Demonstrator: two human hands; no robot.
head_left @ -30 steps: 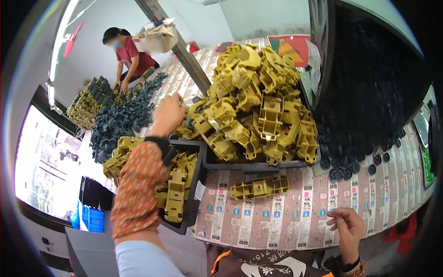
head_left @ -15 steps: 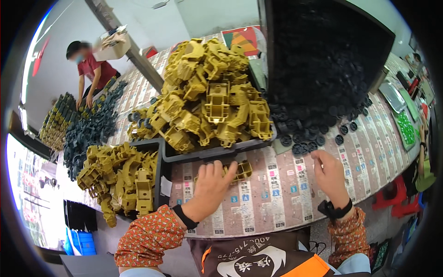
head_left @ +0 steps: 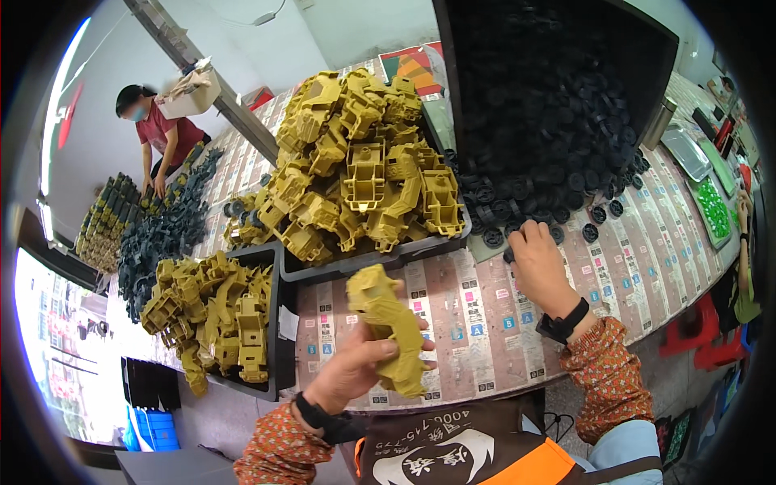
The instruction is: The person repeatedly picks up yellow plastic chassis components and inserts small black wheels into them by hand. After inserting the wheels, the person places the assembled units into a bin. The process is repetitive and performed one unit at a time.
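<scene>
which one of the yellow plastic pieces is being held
The yellow piece in the left hand, raised above the patterned table; the other yellow pieces lie heaped in or beside the black trays.

On that tabletop (head_left: 485, 356) there, vehicle bodies (head_left: 364, 182) fill the back tray (head_left: 380, 265); more fill the front tray (head_left: 279, 368), nearer and further left; wheels (head_left: 517, 189) lie right of both, in and before the bin (head_left: 454, 89).

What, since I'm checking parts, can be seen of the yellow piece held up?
The piece is mustard yellow, long and blocky, apparently moulded plastic, with angular, stepped contours. The left grip holds it above the table, thumb over its left edge, fingertips showing beyond its right. It slants, top end leaning left; its far side is hidden.
</scene>
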